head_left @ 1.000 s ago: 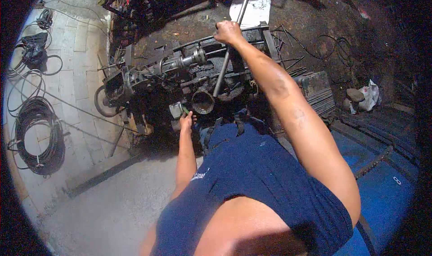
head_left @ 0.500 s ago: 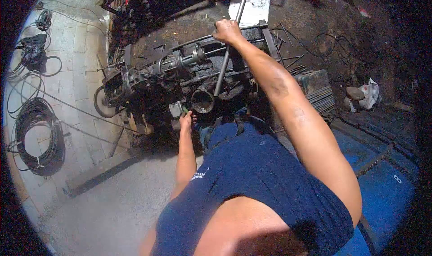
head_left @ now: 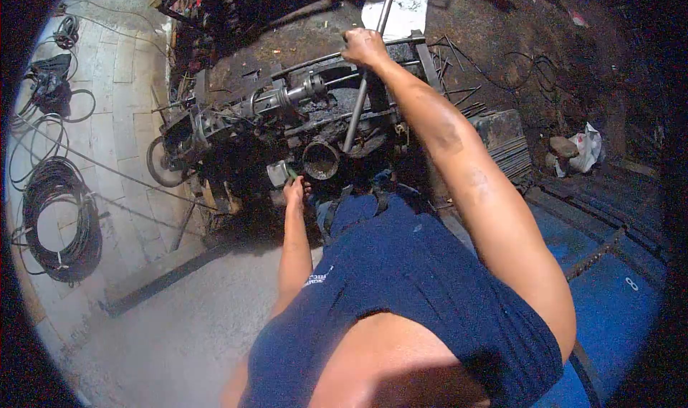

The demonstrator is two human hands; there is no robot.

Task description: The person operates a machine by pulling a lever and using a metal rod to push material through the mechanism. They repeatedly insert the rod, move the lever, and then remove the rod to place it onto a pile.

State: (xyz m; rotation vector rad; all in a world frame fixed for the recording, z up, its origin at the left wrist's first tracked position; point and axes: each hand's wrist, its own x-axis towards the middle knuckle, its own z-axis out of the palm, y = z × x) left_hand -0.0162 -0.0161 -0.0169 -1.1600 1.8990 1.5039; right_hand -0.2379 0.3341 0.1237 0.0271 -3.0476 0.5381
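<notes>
My right hand is wrapped around a long metal bar, which slants down into a dark, greasy machine. The bar's upper end rises past my fist toward the top of the view. Low at the machine's front, my left hand has its fingers curled at a small pale box with a green part facing the hand. Just right of that hand is a round, cup-like metal opening. A cylindrical shaft assembly lies along the machine's top.
A coil of black cable or hose lies on the tiled floor at left. Metal rods are stacked at right, near a white bag. A white sheet lies behind the machine. A blue surface with a chain is at lower right.
The view has shifted very slightly. Both hands keep their places, the right on the bar and the left at the small box.
</notes>
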